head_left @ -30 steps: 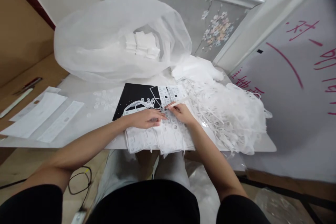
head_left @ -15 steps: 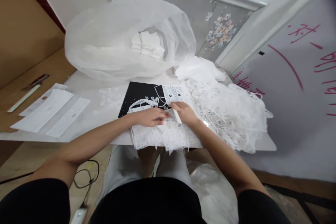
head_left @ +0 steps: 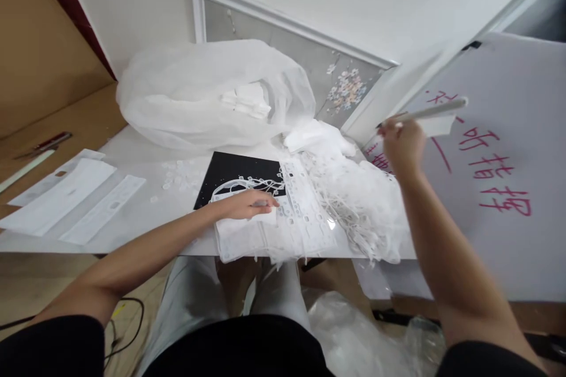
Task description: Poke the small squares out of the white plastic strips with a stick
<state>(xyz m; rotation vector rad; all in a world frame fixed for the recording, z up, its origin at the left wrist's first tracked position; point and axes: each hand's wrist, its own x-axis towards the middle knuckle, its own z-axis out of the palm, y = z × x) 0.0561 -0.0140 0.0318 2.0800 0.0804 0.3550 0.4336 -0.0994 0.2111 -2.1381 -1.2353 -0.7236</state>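
Note:
Raised high at the right, my right hand [head_left: 403, 144] is closed around a long pale stick [head_left: 442, 109], with its rounded end pointing right. A flat white piece [head_left: 440, 125] shows just below the stick; whether it is held too I cannot tell. My left hand [head_left: 250, 204] is low over the white sheets with cut-outs [head_left: 305, 212], its fingers curled and the thumb close to them. What lies between those fingers is hidden. Looped white cords [head_left: 230, 184] lie just beyond it, partly over a black board [head_left: 239, 166].
A big pile of white cords and film [head_left: 367, 200] covers the table's right side. Behind stands a translucent bag [head_left: 177, 94] with white stacks inside. White strips [head_left: 75, 194] and small clear pieces [head_left: 177, 175] lie left. A marked whiteboard [head_left: 508, 188] leans at right.
My right hand has lifted from the sheets up and to the right, carrying the pale stick. The left hand stays near the same spot. The camera view has shifted.

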